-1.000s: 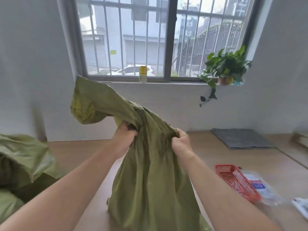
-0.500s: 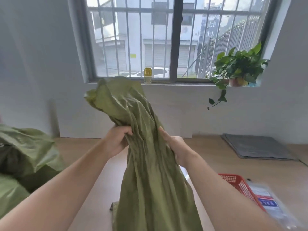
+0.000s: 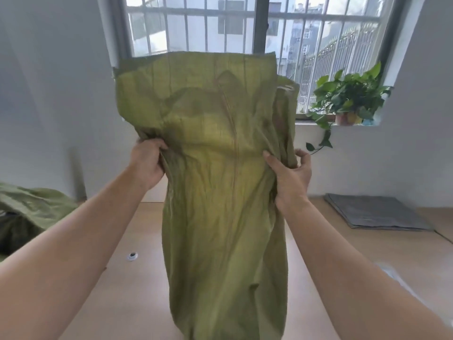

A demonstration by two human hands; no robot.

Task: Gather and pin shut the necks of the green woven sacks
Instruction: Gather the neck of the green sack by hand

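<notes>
Olive-green woven sack (image 3: 220, 192), tan wooden table (image 3: 137, 290), grey mat (image 3: 375, 214), leafy green plant (image 3: 348, 96)

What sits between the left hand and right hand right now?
Head view: only the green sack, its neck spread between left hand and right hand.
</notes>
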